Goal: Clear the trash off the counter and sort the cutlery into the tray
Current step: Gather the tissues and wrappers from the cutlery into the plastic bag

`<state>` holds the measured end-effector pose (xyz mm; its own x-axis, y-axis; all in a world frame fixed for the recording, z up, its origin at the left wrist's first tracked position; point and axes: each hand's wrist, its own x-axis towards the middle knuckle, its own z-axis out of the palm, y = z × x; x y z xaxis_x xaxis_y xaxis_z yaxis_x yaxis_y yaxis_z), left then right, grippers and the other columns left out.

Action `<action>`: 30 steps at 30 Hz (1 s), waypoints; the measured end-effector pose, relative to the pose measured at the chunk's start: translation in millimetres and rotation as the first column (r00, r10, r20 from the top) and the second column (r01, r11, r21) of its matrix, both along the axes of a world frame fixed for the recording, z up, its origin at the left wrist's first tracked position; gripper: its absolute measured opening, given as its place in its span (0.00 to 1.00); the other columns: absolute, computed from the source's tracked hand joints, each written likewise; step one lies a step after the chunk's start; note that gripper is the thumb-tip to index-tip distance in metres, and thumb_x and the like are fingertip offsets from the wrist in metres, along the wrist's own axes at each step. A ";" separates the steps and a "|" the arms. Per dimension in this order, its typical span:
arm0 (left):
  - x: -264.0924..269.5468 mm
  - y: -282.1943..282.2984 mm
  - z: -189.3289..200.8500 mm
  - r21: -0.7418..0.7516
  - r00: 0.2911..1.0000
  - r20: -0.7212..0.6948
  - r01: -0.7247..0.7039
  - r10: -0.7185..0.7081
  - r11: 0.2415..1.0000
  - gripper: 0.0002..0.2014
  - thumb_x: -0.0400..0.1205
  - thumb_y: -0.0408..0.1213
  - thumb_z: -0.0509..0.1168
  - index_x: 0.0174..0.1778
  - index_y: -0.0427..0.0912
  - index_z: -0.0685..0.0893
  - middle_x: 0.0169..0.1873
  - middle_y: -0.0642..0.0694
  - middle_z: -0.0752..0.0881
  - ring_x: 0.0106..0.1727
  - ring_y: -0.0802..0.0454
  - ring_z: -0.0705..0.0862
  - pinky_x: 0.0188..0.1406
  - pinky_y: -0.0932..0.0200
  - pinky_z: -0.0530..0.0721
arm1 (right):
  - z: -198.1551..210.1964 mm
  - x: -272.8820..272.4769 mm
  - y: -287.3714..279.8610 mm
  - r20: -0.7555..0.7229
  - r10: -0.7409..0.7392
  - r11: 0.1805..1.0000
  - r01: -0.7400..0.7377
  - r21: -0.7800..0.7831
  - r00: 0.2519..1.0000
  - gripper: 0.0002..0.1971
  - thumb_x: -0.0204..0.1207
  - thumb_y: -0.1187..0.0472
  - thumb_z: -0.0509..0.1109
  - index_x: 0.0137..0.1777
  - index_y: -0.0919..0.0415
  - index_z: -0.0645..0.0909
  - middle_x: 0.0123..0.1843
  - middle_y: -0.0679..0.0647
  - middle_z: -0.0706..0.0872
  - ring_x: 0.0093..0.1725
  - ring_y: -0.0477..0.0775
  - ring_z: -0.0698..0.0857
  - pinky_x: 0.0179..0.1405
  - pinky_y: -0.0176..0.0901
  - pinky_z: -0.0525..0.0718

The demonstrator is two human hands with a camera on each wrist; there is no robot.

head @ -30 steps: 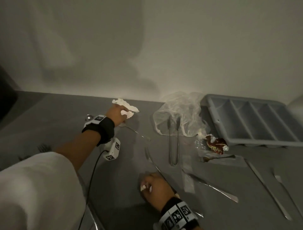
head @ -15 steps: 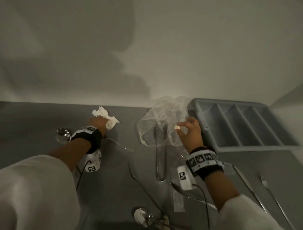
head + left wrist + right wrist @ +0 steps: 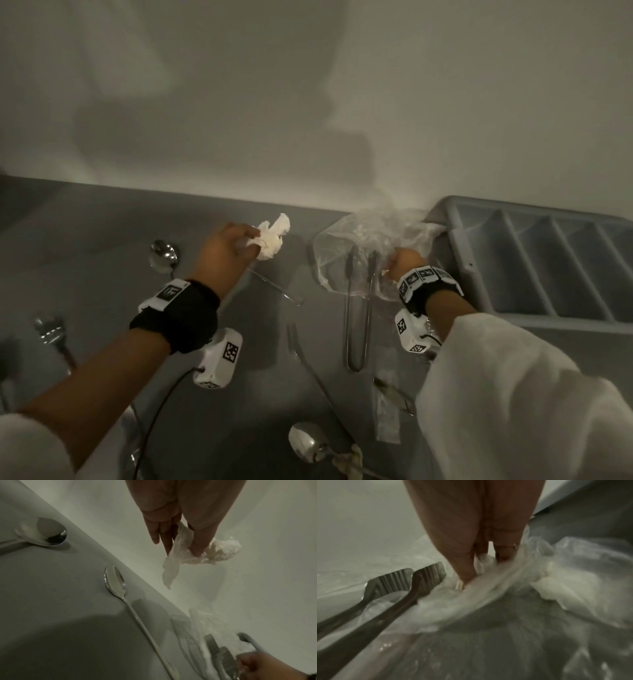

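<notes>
We log, by size: the grey tabletop [image 3: 102, 246]; the cutlery tray [image 3: 534, 260], compartments showing no cutlery, at the far right against the wall; the clear plastic bag [image 3: 363, 236] just left of it, draped over the heads of the metal tongs [image 3: 358, 308]; scattered spoons, one long-handled spoon [image 3: 116, 582] below our left hand; the crumpled tissue [image 3: 270, 236]. Risk, as we judge it: the bag lies over the tongs, so pulling it away could drag them across the tabletop or knock them against the tray; the tissue, loosely held with a tail hanging, could drop. Hands: our left hand [image 3: 222, 253] pinches the tissue between thumb and fingers, lifted clear of the tabletop; our right hand [image 3: 404, 262] has thumb and fingers closed on a fold of the bag, right beside the tong heads and near the tray's corner
</notes>
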<state>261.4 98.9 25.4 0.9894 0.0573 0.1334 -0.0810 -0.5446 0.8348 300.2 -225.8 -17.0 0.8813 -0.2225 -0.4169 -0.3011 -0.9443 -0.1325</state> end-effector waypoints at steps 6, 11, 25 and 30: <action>-35.0 5.4 3.6 -0.011 0.999 0.030 0.015 -0.015 1.000 0.09 0.70 0.22 0.71 0.46 0.30 0.87 0.55 0.40 0.76 0.54 0.51 0.77 0.44 0.92 0.67 | 24.8 7.8 -3.2 0.334 -0.122 0.991 0.094 0.100 0.935 0.10 0.74 0.73 0.63 0.53 0.71 0.80 0.54 0.64 0.86 0.54 0.62 0.85 0.53 0.44 0.80; -55.3 2.5 7.5 -0.028 0.998 0.024 0.052 -0.052 0.998 0.09 0.70 0.23 0.72 0.46 0.31 0.87 0.61 0.34 0.80 0.55 0.49 0.80 0.48 0.92 0.70 | 57.6 -6.5 -0.1 0.513 0.126 0.992 -0.107 -0.067 0.849 0.09 0.74 0.72 0.61 0.53 0.66 0.77 0.58 0.66 0.81 0.50 0.63 0.81 0.48 0.48 0.80; -92.1 -6.4 24.2 -0.055 0.992 0.062 0.112 -0.109 0.992 0.10 0.70 0.22 0.71 0.47 0.31 0.88 0.56 0.36 0.85 0.53 0.52 0.80 0.50 0.87 0.71 | 152.6 -48.9 27.3 0.765 0.137 0.989 -0.131 -0.069 0.630 0.13 0.72 0.81 0.56 0.52 0.77 0.80 0.60 0.72 0.79 0.56 0.70 0.78 0.53 0.55 0.81; -97.3 -5.2 23.9 -0.129 0.993 0.057 0.110 -0.103 0.985 0.10 0.71 0.21 0.71 0.47 0.30 0.87 0.54 0.37 0.85 0.53 0.51 0.81 0.52 0.77 0.77 | 179.2 -55.3 35.4 0.863 0.195 0.977 -0.171 -0.128 0.466 0.12 0.71 0.84 0.57 0.48 0.81 0.79 0.58 0.73 0.81 0.53 0.71 0.80 0.47 0.56 0.84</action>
<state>164.1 93.7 49.3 0.9830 -0.0279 0.1815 -0.1765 -0.4158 0.8922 244.9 -190.4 162.2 0.8104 -0.0090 0.5858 0.1363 -0.9695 -0.2035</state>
